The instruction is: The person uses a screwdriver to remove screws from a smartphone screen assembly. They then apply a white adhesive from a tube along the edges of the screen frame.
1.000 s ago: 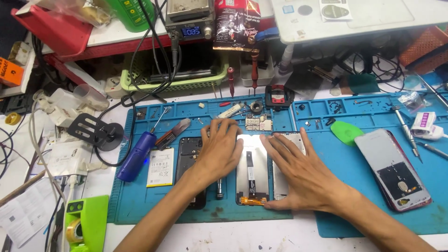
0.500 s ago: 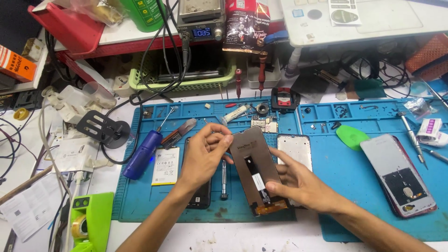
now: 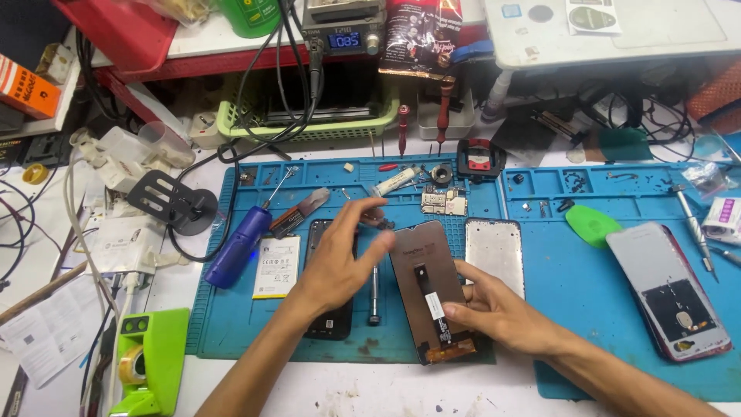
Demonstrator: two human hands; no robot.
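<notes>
**Screen panel up off the mat, both hands on it**

Right hand [image 3: 494,313] pinches the phone display panel [image 3: 431,289] at its lower edge, back side up (flex cable showing). Long axis runs away from the person, slightly tilted. Left hand [image 3: 343,259], fingers loosely spread, touches its upper left edge. Bare frame [image 3: 495,255] lies just right, on the blue mat [image 3: 587,309].

The screen panel [image 3: 428,289] shows a matt brown back with a glossy black ribbon. Beside it, the mat [image 3: 602,309] looks like smooth blue rubber; the screwdriver [image 3: 239,247] handle is shiny blue plastic.
</notes>
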